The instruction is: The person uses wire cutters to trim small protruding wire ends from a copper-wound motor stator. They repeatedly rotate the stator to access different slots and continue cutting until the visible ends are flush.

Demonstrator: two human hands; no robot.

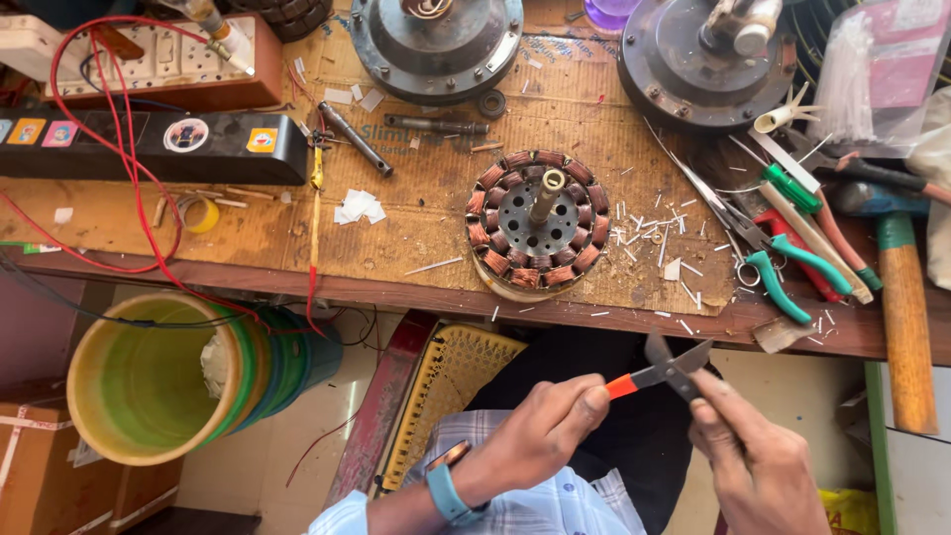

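Observation:
My left hand grips the orange handles of a small pair of cutters, held below the bench edge over my lap. The dark jaws of the cutters stand apart. The fingertips of my right hand touch the jaws from below right; whether something thin is pinched in them I cannot tell. A round motor stator with copper windings and a centre shaft lies on the cardboard-covered bench just beyond my hands. Short white sleeve pieces are scattered to its right.
Green-handled pliers, a hammer and other tools lie at the right. Two metal motor housings sit at the back. A black power strip with red wires is at left. A green and yellow bucket stands below the bench.

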